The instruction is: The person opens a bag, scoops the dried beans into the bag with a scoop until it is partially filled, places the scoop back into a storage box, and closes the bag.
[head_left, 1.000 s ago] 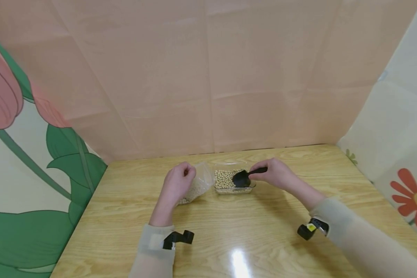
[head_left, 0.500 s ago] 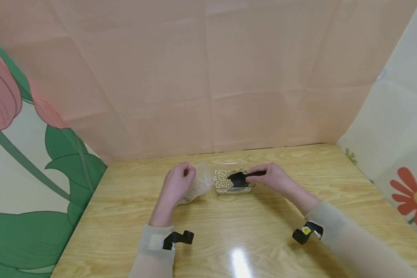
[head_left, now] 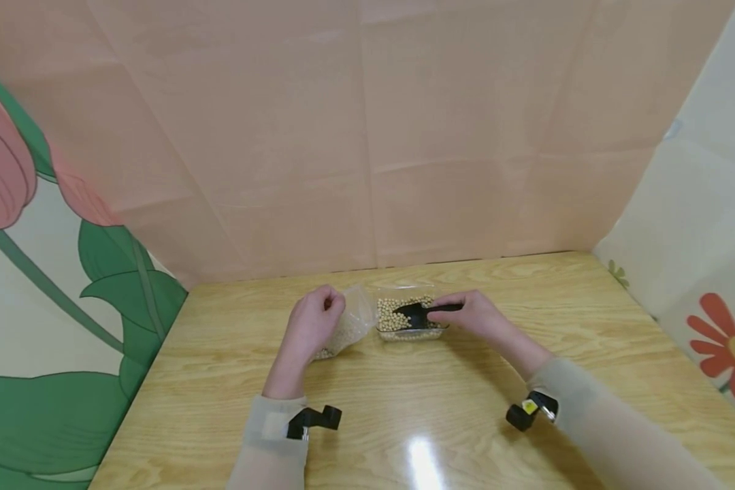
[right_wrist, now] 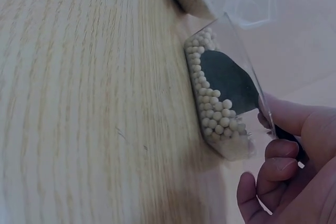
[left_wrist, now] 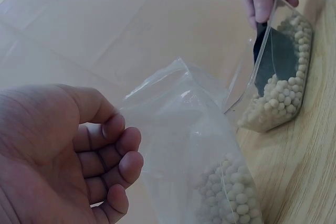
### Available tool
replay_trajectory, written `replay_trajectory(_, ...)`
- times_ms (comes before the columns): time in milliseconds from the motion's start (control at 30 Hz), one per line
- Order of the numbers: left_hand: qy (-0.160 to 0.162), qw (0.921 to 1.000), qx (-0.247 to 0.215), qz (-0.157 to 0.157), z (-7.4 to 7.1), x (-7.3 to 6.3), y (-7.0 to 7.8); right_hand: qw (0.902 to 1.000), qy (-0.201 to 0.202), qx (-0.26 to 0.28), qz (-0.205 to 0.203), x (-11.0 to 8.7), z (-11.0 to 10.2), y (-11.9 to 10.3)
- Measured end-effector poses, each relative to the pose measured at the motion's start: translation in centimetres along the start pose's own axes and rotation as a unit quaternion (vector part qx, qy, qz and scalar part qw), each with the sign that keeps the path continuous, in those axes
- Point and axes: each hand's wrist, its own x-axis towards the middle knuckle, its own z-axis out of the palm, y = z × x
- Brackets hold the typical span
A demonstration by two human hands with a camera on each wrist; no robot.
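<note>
My right hand (head_left: 474, 313) grips the handle of a small black scoop (head_left: 414, 316). The scoop's blade sits among pale round beads (right_wrist: 216, 114) in a clear rectangular container (head_left: 412, 335). In the right wrist view the blade shows dark through the container's wall, with beads heaped around it. To the left, my left hand (left_wrist: 68, 150) pinches the upper edge of a clear plastic bag (left_wrist: 178, 124) between thumb and forefinger, the other fingers curled. More of the same beads (left_wrist: 231, 192) lie in the bag's bottom. The bag's mouth leans toward the container.
Both the bag and the container stand on a wood-grain table (head_left: 367, 415), near its back edge. A pink cloth backdrop (head_left: 367, 136) rises behind. Flower-printed panels (head_left: 661, 224) flank the table on both sides.
My right hand has moved left, pushing the scoop from the container's right side toward its middle, deeper among the beads. My left hand and the bag have stayed in place.
</note>
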Motion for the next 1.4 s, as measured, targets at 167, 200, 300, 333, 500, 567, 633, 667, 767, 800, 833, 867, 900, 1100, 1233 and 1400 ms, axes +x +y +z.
replay_trajectory(167, 0.0, 1.0, -0.001, 0.002, 0.0, 0.0, 0.0, 1.0, -0.007, -0.007, -0.001, 0.1, 0.3, 0.2)
replay_trajectory(200, 0.0, 1.0, -0.001, 0.002, 0.0, 0.0, 0.0, 1.0, -0.007, -0.006, -0.002, 0.2, 0.4, 0.2)
replay_trajectory(300, 0.001, 1.0, -0.003, 0.002, 0.0, 0.0, 0.0, 1.0, -0.008, 0.0, -0.005, 0.3, 0.6, 0.3)
replay_trajectory(333, 0.001, 1.0, -0.003, 0.002, 0.0, 0.0, 0.0, 0.9999, -0.008, 0.004, -0.005, 0.4, 0.7, 0.3)
replay_trajectory(500, 0.0, 1.0, -0.004, 0.003, 0.0, 0.0, 0.0, 0.9997, -0.008, 0.021, -0.001, 0.5, 0.8, 0.6)
replay_trajectory(567, -0.001, 1.0, -0.005, 0.003, 0.0, 0.0, 0.0, 0.9996, -0.01, 0.026, 0.0, 0.5, 0.8, 0.7)
replay_trajectory(633, -0.002, 1.0, -0.006, 0.003, 0.0, 0.1, 0.0, 0.9994, -0.011, 0.032, 0.001, 0.4, 0.8, 0.8)
replay_trajectory(667, -0.003, 1.0, -0.006, 0.003, 0.1, 0.1, 0.0, 0.9993, -0.012, 0.037, 0.002, 0.4, 0.9, 0.9)
replay_trajectory(767, -0.004, 1.0, -0.006, 0.002, 0.1, 0.0, 0.0, 0.9984, -0.011, 0.055, 0.005, 0.3, 1.0, 1.1)
replay_trajectory(800, -0.004, 1.0, -0.006, 0.002, 0.1, 0.0, 0.0, 0.9981, -0.009, 0.061, 0.006, 0.3, 1.0, 1.2)
replay_trajectory(833, -0.005, 1.0, -0.006, 0.002, 0.1, 0.0, 0.0, 0.9975, -0.008, 0.07, 0.007, 0.3, 1.0, 1.3)
replay_trajectory(867, -0.005, 1.0, -0.006, 0.001, 0.1, 0.0, 0.0, 0.997, -0.007, 0.077, 0.007, 0.2, 1.0, 1.4)
replay_trajectory(900, -0.005, 1.0, -0.006, 0.001, 0.1, 0.0, 0.0, 0.9965, -0.005, 0.083, 0.007, 0.2, 1.0, 1.4)
replay_trajectory(1100, -0.006, 1.0, -0.008, -0.001, 0.1, 0.0, 0.0, 0.9945, -0.003, 0.104, 0.014, -0.2, 1.1, 1.5)
replay_trajectory(1233, -0.004, 1.0, -0.004, -0.002, 0.0, 0.0, 0.0, 0.9947, 0.004, 0.101, 0.018, -0.5, 1.2, 1.6)
replay_trajectory(1400, -0.001, 1.0, -0.004, -0.003, 0.1, 0.1, -0.2, 0.9899, 0.01, 0.14, 0.014, -0.7, 1.2, 1.9)
